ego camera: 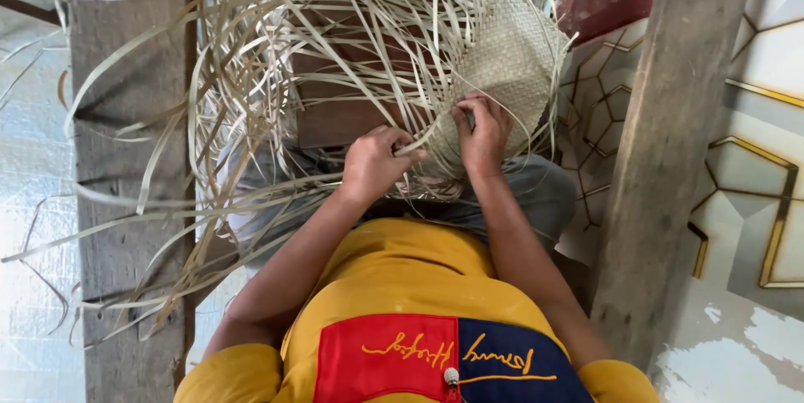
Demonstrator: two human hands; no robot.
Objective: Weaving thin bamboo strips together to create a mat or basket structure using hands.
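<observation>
A half-woven pale straw piece point(512, 58) rests over my knees, and its tight plaited patch sits at the upper right. Many long loose straw strips point(251, 76) fan out from it toward the left and top. My left hand point(373, 162) is closed, pinching a strip at the lower edge of the weave. My right hand point(484, 131) sits just beside it, fingers curled over strips at the rim of the plaited patch. Both hands almost touch each other. My yellow shirt with a red and navy panel fills the bottom.
A rough wooden post point(126, 168) stands at the left under the strips. A slanted wooden plank point(670, 143) runs down the right side. Tiled floor with a gold-lined hexagon pattern point(754, 168) lies at the right, and a pale shiny sheet point(29, 202) at the far left.
</observation>
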